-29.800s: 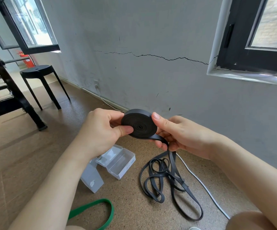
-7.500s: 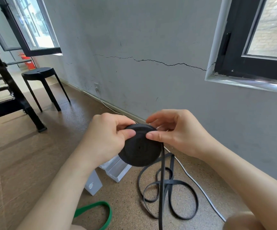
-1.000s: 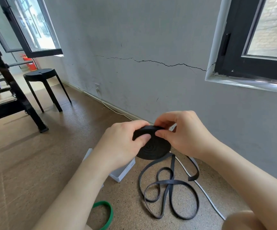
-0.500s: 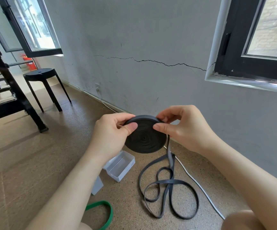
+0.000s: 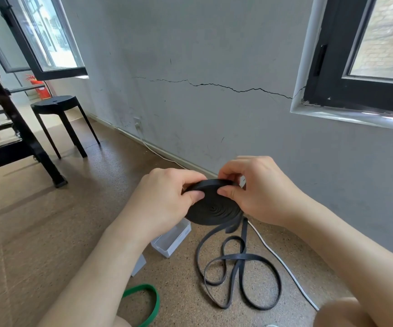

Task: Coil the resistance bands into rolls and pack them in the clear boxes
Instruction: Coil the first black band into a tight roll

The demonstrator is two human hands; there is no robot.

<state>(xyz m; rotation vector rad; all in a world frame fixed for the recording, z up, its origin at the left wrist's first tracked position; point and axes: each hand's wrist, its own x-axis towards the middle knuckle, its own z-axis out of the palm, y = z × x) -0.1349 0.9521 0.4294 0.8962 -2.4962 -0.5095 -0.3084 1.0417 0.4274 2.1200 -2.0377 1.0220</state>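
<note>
Coiling is partway: both hands (image 5: 165, 199) (image 5: 256, 190) pinch the black roll (image 5: 214, 208); loose band (image 5: 238, 274) beneath remains, clear box (image 5: 172, 239) unfilled.

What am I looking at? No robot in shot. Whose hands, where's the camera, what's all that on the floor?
There is no robot here. A person wears one camera on the head, looking forward and down, so the two arms entering from below are their own. The left hand and right hand both pinch a black roll of resistance band, thumbs on its flat face. The uncoiled rest of the band trails down in loops onto the floor. Also on the floor are a clear box, partly behind the left arm, a green band and a white cable. A black stool stands further back.
</note>
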